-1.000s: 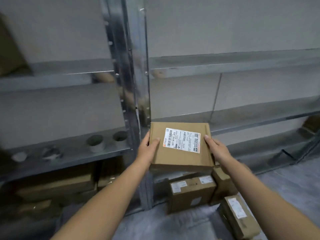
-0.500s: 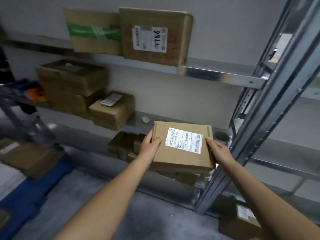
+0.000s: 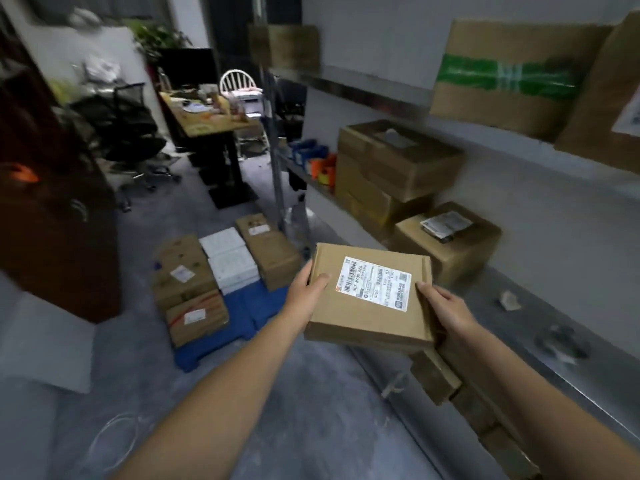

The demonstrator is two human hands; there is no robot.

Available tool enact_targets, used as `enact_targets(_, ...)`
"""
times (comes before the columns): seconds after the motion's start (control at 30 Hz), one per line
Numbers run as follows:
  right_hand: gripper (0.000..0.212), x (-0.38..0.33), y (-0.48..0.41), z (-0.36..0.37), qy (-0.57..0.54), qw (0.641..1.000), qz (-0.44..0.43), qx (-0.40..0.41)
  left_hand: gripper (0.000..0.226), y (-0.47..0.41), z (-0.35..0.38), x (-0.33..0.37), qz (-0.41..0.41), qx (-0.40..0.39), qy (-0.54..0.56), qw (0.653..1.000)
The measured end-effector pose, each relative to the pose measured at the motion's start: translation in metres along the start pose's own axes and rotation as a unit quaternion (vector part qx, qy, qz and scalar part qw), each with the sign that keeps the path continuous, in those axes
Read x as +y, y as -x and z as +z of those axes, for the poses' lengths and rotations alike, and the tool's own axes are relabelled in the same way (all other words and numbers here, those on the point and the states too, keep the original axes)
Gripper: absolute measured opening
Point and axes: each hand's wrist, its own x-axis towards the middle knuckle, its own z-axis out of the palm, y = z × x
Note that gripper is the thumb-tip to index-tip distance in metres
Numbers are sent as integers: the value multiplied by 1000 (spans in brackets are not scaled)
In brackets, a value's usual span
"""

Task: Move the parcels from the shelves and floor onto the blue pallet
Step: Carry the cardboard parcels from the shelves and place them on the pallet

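Observation:
I hold a flat brown parcel [image 3: 363, 317] with a white shipping label level in front of me. My left hand [image 3: 304, 289] grips its left edge and my right hand [image 3: 446, 308] grips its right edge. The blue pallet [image 3: 242, 315] lies on the floor ahead to the left, below the parcel. On it sit several brown parcels [image 3: 183, 271] and white boxes [image 3: 230, 263]. More parcels [image 3: 391, 174] stand on the metal shelves [image 3: 540, 341] to my right.
A box with green tape [image 3: 505, 81] sits on the upper shelf. Small boxes [image 3: 436, 379] lie under the lowest shelf by my right arm. A dark cabinet [image 3: 52, 202] stands at left, with a desk [image 3: 207, 123] and office chair [image 3: 128, 133] beyond the pallet.
My view has swung left from the shelving toward the pallet, which now shows ahead. Both hands keep the same hold on the parcel.

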Motion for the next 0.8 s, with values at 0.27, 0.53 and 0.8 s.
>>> enact_targets(0.27,34,-61,-125,115,30,986,-30,-164,51,-75,-72,1,-43,166,31,985)
enact_targets(0.53,30,-102,-199,219,55,975,-42,-213,54,-137,-127,-10,-32,275,9,961)
enact_targets(0.8,37,-152,-256,346,104,976,-56,-184,59,-242,-232,-24,-68,291,-9,954)
